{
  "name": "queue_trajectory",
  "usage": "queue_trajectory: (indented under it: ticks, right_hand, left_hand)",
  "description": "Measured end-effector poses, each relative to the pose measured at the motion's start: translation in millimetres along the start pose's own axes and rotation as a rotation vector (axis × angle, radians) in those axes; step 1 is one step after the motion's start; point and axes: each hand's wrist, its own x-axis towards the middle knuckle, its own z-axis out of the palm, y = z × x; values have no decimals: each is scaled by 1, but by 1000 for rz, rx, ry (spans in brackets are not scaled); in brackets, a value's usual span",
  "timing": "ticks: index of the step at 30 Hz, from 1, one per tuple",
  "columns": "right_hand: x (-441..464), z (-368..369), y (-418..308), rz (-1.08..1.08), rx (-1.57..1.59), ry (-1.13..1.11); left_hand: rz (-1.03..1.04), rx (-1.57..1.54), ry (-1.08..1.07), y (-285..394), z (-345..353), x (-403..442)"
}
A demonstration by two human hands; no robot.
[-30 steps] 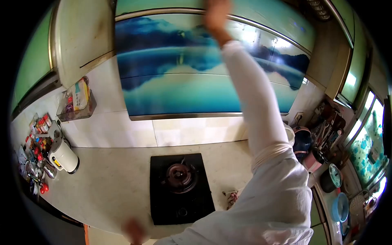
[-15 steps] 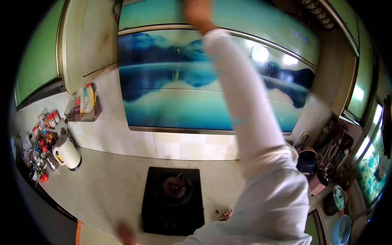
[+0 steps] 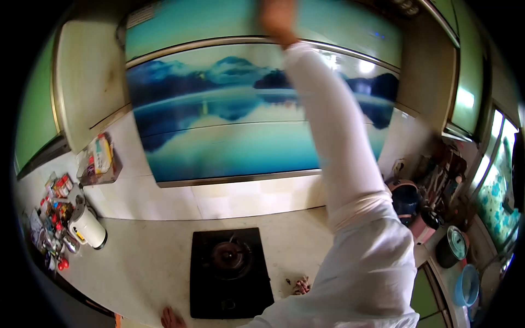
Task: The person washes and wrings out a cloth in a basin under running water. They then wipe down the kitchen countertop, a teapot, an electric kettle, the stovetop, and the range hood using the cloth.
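High up, my right hand (image 3: 278,22) reaches to the upper panel of a turquoise range hood (image 3: 229,153) with a lake-and-mountain picture. It is smeared by motion and its fingers run off the top of the view, so whatever it may hold is hidden. A white sleeve covers my right arm, which crosses in front of the hood. Down at the counter's front edge, my left hand (image 3: 173,318) rests on the countertop (image 3: 136,262), fingers stretched out. Beside it is a black gas hob (image 3: 229,295) with one burner.
A white kettle (image 3: 87,227) stands at left near jars and bottles. A clear wall basket (image 3: 101,167) hangs above. Small reddish scraps (image 3: 301,285) lie right of the hob. Farther right are a dark cooker (image 3: 404,202), a lidded pot (image 3: 453,246) and a blue basin (image 3: 466,285).
The view has shifted, so the hood appears farther left. My right hand stays raised at the hood's upper panel. My left hand, blurred before, now shows clearly on the counter edge.
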Motion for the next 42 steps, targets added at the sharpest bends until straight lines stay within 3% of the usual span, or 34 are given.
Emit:
queue_trajectory:
  ticks: [1, 2, 3, 5, 6, 7, 8, 9, 10, 12, 14, 16, 19, 20, 21, 22, 23, 24, 25, 26, 27, 28, 30, 32, 33, 34, 36, 38, 39, 40, 41, 42]
  right_hand:
    - [18, -21, -43, 91, 320, -353]
    - [18, -30, -66, -175, 250, -389]
    - [12, -41, -55, -175, 234, -400]
    - [6, -60, -35, -142, 342, -132]
    - [19, -89, -13, 2, 183, -420]
    - [4, -78, 34, 80, 163, -206]
    - [9, -116, 56, 233, 83, -299]
    - [7, -142, 68, 473, 437, -179]
    - [0, -157, 82, 288, 21, -169]
    - [1, -145, 79, 793, 571, -94]
    - [-10, -112, 54, 666, 421, -203]
    - [-38, -87, 25, -42, 154, -147]
    - [-26, -131, 35, -95, 18, -225]
    - [-28, -134, 69, -13, -57, -351]
    - [-50, -130, 110, 165, -87, -247]
    - [-23, -166, 113, 462, -12, -534]
    - [-30, -168, 127, 498, -62, -446]
    - [-40, -162, 139, 534, -117, -360]
    - [-42, -145, 141, 435, -352, -522]
    - [-45, -144, 113, 427, 10, -316]
    - [-53, -127, 94, 179, -106, -202]
    - [-49, -124, 68, 18, 18, -275]
    - [-48, -137, 45, -60, 32, -272]
    - [-50, -148, 67, 52, 112, -325]
    - [-56, -152, 94, 111, -85, -397]
    - [-63, -157, 115, 474, -64, -480]
    - [-72, -153, 129, 530, -262, -294]
    - [-41, -137, 85, 606, 465, -234]
    - [-29, -124, 59, 55, 36, -233]
    - [-22, -107, 27, 136, 430, -179]
    - [-29, -80, 10, 89, 279, -344]
    - [8, -109, -17, 394, 755, -553]
  left_hand:
    - [25, -9, -2, -2, 4, -1]
    - [54, -33, 6, -5, 4, -4]
    - [77, -53, 16, -7, 4, -6]
    - [60, -70, 4, -10, 8, -11]
    - [32, -88, -6, -10, 9, -14]
    - [32, -86, -5, -11, 13, -14]
    - [42, -129, 54, -13, 20, -14]
    - [50, -173, 116, -15, 25, -13]
    - [45, -172, 117, -9, 27, -15]
    - [-347, 139, -126, 21, 23, -14]
    - [-449, 134, -200, 49, 12, -5]
    - [-418, 247, -83, 54, 29, -10]
    - [-478, 381, -99, 49, 46, -10]
    - [-487, 382, -109, 49, 46, -16]
    - [-528, 363, -135, 57, 34, -12]
    - [-568, 340, -154, 68, 22, -1]
    - [-643, 308, -224, 84, 2, 11]
    - [-644, 307, -225, 76, 12, 4]
    - [-560, 346, -136, 66, 25, -3]
    - [-470, 384, -45, 57, 33, -6]
    - [-454, 388, -46, 54, 30, -7]
    - [-477, 387, -122, 62, 21, -2]
    - [-482, 375, -201, 89, 0, 18]
    - [-680, 136, -312, 98, -25, 26]
    - [-607, 264, -285, 87, -7, 15]
    - [-620, 263, -290, 83, -1, 7]
    - [-486, 275, -98, 79, 5, 1]
    - [-499, 287, -144, 84, -1, 8]
    - [-519, 263, -194, 89, -14, 13]
    - [-542, 234, -244, 96, -18, 17]
    - [-542, 230, -242, 98, -14, 16]
    - [-569, 272, -242, 94, -8, 14]
